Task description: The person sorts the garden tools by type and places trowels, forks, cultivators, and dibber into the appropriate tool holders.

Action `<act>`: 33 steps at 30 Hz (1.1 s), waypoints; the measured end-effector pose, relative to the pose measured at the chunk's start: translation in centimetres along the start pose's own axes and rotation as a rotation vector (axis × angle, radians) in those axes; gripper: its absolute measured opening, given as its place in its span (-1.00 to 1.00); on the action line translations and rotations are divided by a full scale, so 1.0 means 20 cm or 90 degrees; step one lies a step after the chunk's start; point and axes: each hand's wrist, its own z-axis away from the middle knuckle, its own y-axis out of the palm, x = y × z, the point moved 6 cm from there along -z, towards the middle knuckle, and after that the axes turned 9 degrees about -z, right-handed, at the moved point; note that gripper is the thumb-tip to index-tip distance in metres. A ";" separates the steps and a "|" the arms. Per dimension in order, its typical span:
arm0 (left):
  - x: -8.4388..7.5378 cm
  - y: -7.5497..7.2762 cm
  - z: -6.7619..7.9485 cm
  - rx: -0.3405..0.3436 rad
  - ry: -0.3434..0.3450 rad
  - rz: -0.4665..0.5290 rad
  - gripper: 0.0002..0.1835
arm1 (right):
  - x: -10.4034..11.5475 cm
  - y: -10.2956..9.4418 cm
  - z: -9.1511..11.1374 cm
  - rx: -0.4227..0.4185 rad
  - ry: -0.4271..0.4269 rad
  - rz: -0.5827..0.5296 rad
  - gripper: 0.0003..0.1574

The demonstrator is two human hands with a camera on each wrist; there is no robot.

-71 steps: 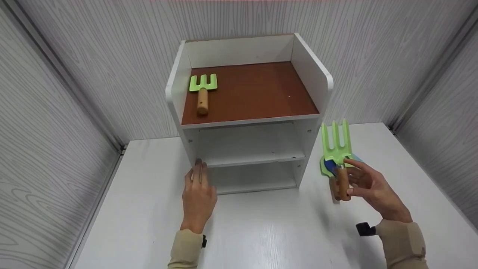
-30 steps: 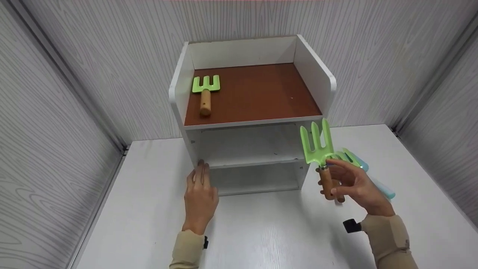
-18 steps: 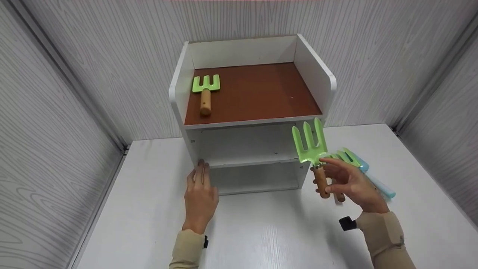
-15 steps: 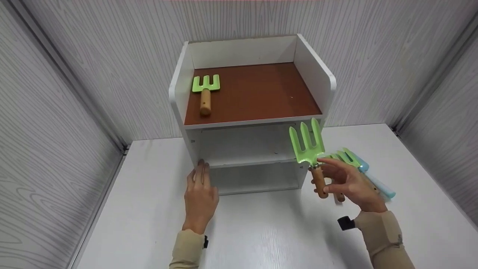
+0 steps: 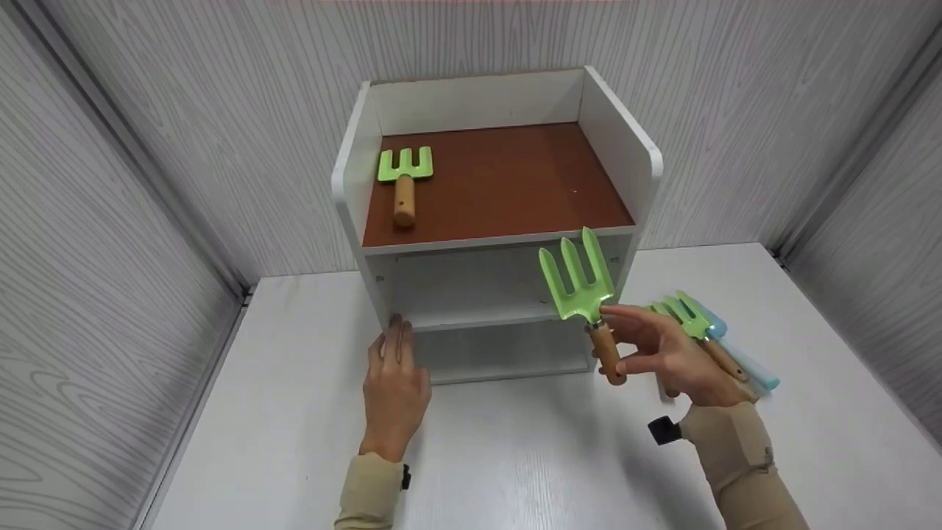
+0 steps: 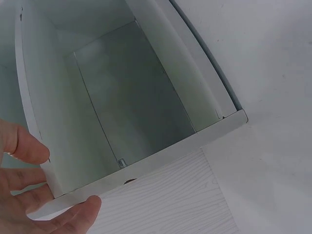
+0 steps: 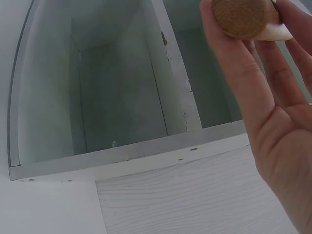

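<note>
In the head view my right hand (image 5: pixel 662 353) pinches the wooden handle of a green garden fork (image 5: pixel 581 293), tines pointing up and to the left. The fork is held in front of the right part of a white shelf unit (image 5: pixel 646 154). Its handle end (image 7: pixel 239 18) shows large in the right wrist view. My left hand (image 5: pixel 395 390) rests against the shelf's left side panel at the front edge; in the left wrist view its fingers (image 6: pixel 87 212) touch that edge. A second green garden fork (image 5: pixel 404 188) lies on the brown top board, at the left.
On the white table (image 5: pixel 294 412), right of the shelf, lies a pile of garden tools: another green fork (image 5: pixel 690 318) and a light blue tool (image 5: pixel 758 370), partly overlapping. A wooden handle (image 5: pixel 668 386) shows beneath my right hand. Wood-grain panels (image 5: pixel 243 132) stand around the table.
My right hand has lifted the garden fork from the pile and carried it left to the front of the shelf. My left hand has stayed at the shelf's side.
</note>
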 end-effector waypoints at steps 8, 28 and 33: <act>0.01 0.00 0.00 0.000 0.000 -0.005 -0.32 | 0.02 0.05 -0.06 -0.013 0.028 0.010 -0.10; 0.00 0.00 0.00 0.004 -0.006 -0.002 -0.30 | 0.07 0.12 -0.22 -0.045 0.064 0.028 -0.10; 0.00 0.00 0.00 0.003 -0.006 -0.003 -0.28 | 0.07 0.13 -0.23 -0.061 0.070 0.053 -0.11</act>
